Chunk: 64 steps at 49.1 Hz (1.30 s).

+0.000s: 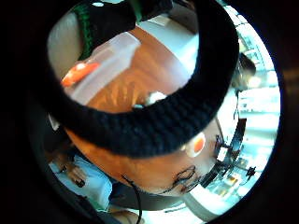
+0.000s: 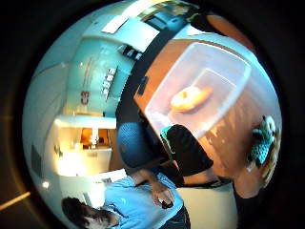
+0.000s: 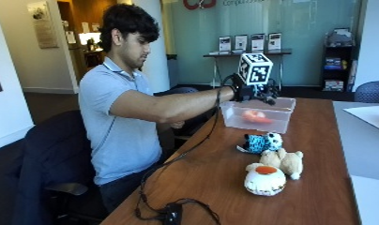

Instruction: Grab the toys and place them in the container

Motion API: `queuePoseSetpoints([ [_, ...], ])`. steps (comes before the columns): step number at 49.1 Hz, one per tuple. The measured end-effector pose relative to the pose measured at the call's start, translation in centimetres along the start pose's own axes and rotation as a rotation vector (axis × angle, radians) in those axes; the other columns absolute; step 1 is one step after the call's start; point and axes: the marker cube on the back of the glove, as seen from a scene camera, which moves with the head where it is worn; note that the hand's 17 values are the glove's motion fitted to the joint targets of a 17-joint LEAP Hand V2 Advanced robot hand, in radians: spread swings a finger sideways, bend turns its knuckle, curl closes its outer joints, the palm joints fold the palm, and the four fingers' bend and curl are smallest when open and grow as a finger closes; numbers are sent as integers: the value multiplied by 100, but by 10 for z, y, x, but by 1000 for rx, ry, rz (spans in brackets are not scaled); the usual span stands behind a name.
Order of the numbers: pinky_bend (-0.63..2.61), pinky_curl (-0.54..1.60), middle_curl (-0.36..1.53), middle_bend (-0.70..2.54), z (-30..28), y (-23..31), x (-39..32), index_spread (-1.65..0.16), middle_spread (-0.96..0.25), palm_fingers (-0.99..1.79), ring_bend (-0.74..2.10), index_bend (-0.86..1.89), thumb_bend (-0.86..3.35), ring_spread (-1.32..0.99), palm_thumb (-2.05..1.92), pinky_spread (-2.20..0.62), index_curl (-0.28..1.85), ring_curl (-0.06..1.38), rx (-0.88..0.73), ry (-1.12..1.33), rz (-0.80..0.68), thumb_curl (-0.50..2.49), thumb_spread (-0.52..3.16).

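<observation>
Our hand (image 3: 251,92) hovers over the container (image 3: 283,123); we cannot tell its finger state. One orange toy (image 3: 255,116) lies inside; three toys (image 3: 272,161) remain on the surface (image 3: 202,183). Risk: reaching back, our forearm may clip the container's rim and shift it.

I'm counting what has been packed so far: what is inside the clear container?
One orange toy lies on the floor of the clear container. The gloved right hand above the near rim covers that corner in the outside view; the thumb side palm view shows nothing else inside.
</observation>
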Motion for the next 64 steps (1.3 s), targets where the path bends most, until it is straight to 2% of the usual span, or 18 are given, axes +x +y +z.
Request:
queuePoseSetpoints([
  [9, 110, 32, 34, 13, 63, -2, 80, -32, -1, -14, 23, 17, -1, -7, 1, -3, 26, 25, -132, 46, 237, 28, 140],
  [17, 132, 38, 29, 9, 117, -2, 115, -32, 0, -19, 12, 14, 1, -4, 6, -3, 26, 22, -207, 173, 305, 30, 143],
  [21, 150, 41, 25, 6, 128, -5, 120, -32, 0, -7, 23, 11, 12, -4, 21, -14, 24, 24, -134, 216, 265, 33, 156],
  [24, 157, 42, 24, 10, 120, -5, 124, -31, 0, 18, 37, 15, 22, -5, 33, -22, 24, 27, -7, 170, 235, 35, 169],
  [26, 153, 39, 23, 13, 113, -4, 126, -31, -1, 41, 47, 23, 30, -9, 43, -26, 25, 28, 37, 124, 220, 38, 171],
  [27, 152, 38, 22, 12, 110, -3, 126, -31, -1, 42, 48, 22, 33, -10, 47, -27, 25, 27, 48, 101, 215, 39, 171],
  [28, 145, 37, 24, 18, 107, -3, 126, -31, -2, 59, 55, 30, 37, -12, 55, -28, 28, 30, 58, 81, 211, 43, 167],
  [32, 134, 35, 25, 19, 92, -2, 124, -29, -4, 72, 61, 41, 46, -16, 71, -32, 33, 33, 100, 21, 199, 50, 161],
  [41, 125, 35, 29, 19, 37, -11, 85, -26, -7, 76, 62, 51, 53, -21, 86, -34, 43, 39, 181, -117, 132, 61, 156],
  [52, 122, 35, 32, 19, -31, -48, -16, -25, -9, 74, 60, 51, 53, -24, 89, -35, 49, 42, 198, -158, -14, 70, 151],
  [64, 121, 36, 35, 19, -48, -87, -92, -25, -9, 73, 58, 50, 52, -25, 89, -35, 54, 44, 184, -190, -80, 78, 147],
])
